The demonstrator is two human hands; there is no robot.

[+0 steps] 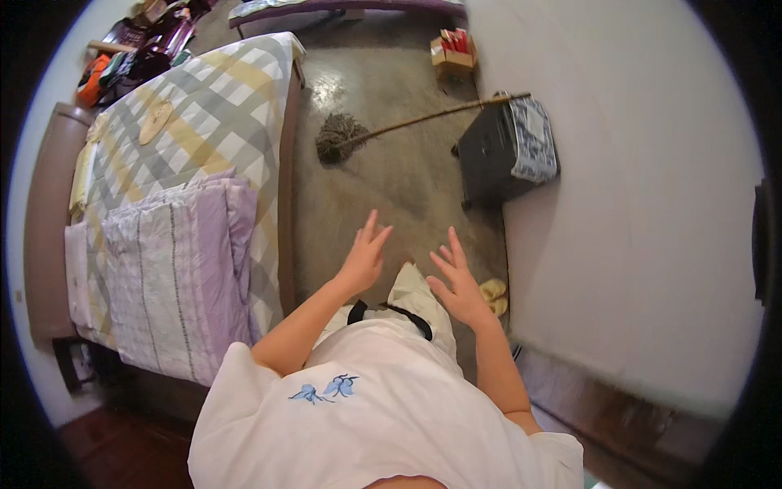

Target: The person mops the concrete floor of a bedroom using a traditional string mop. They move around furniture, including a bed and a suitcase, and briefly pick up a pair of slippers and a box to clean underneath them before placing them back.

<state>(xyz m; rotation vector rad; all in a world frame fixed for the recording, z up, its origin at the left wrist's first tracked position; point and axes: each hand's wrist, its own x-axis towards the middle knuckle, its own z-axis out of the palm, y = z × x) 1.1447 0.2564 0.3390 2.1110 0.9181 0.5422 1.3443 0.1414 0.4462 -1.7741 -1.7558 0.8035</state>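
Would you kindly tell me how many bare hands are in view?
2: the left hand, raised on the side toward the bed, and the right hand, raised nearer the yellow slippers. Neither is hidden.

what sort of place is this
Most likely a bedroom in a home: there is a bed with a checked sheet, a folded lilac quilt on it, and yellow slippers on the floor.

Mop (423, 120): we see it slanting, head low, handle raised.
Mop head (338, 138): grey, shaggy strands, bunched on the floor (391, 196), well in from its wall-side edge.
Handle (440, 115): long, thin, brown, its end over the far edge of the black box (486, 155).
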